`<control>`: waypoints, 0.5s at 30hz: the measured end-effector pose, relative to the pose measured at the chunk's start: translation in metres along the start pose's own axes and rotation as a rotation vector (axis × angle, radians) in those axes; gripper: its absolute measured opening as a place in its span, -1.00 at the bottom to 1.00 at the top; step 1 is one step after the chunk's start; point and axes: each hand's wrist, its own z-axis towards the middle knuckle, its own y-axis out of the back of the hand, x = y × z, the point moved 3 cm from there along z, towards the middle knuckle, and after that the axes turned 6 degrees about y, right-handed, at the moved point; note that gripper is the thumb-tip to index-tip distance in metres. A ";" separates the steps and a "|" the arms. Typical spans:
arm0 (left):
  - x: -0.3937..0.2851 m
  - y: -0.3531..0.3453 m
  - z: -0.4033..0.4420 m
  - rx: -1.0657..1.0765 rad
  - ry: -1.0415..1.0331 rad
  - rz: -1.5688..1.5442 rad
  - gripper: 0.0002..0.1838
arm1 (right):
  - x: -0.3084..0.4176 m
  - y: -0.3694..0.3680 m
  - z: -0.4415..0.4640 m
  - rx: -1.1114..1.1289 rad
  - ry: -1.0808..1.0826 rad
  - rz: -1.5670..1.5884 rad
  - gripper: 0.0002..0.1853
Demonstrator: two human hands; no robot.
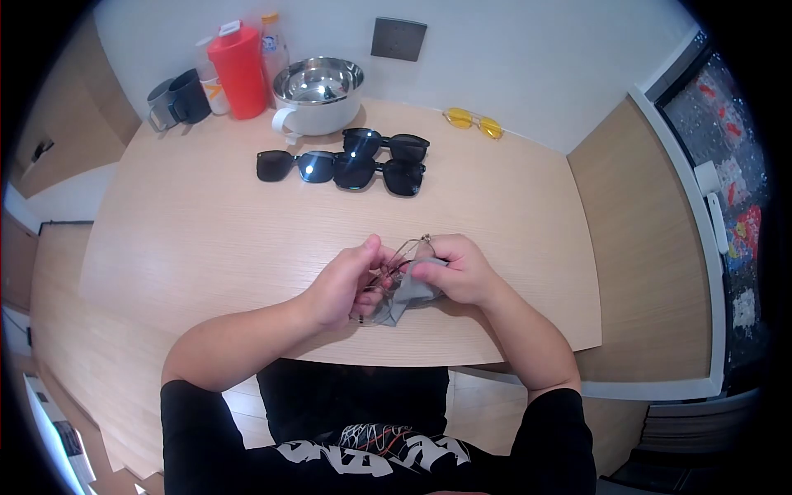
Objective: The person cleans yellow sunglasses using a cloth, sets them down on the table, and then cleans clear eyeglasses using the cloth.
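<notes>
Just above the near part of the table, my left hand (pixel 342 285) grips a pair of thin-framed eyeglasses (pixel 368 317), its fingers closed around the frame. My right hand (pixel 456 268) pinches a grey cloth (pixel 410 294) that lies against the glasses, thumb on top. One lens and part of the frame show below the left fingers; a thin temple rises between the two hands. Fingers and cloth hide much of the glasses. Further back lie several dark sunglasses (pixel 402 176) close together, apart from both hands.
Yellow-lensed glasses (pixel 473 122) lie near the wall at the back. A steel-lined white bowl (pixel 320 92) with a handle stands behind the sunglasses. Left of it are a red jug (pixel 239 70), a clear bottle (pixel 273 45) and dark mugs (pixel 189 96). A wooden panel (pixel 643 231) borders the right side.
</notes>
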 end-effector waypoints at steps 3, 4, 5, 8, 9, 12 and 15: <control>-0.002 -0.002 -0.001 0.000 -0.039 -0.031 -0.35 | -0.008 0.007 -0.003 0.018 -0.016 0.055 -0.79; 0.000 0.000 0.001 0.002 -0.058 -0.043 -0.34 | -0.008 0.007 -0.002 0.028 -0.013 0.045 -0.80; 0.001 0.002 0.002 0.004 -0.077 -0.055 -0.34 | -0.009 0.007 -0.002 0.038 -0.010 0.035 -0.80; 0.001 0.002 0.002 0.035 -0.072 -0.073 -0.34 | 0.017 -0.009 0.000 0.005 0.086 -0.077 -0.80; 0.000 0.002 0.002 0.044 -0.071 -0.079 -0.34 | 0.015 -0.009 -0.001 0.012 0.062 -0.078 -0.79; -0.002 0.001 0.001 0.057 -0.081 -0.093 -0.34 | 0.011 -0.006 -0.001 0.040 0.049 -0.095 -0.80; -0.002 0.002 0.000 0.044 -0.107 -0.105 -0.33 | 0.005 0.000 -0.003 0.063 0.143 -0.181 -0.82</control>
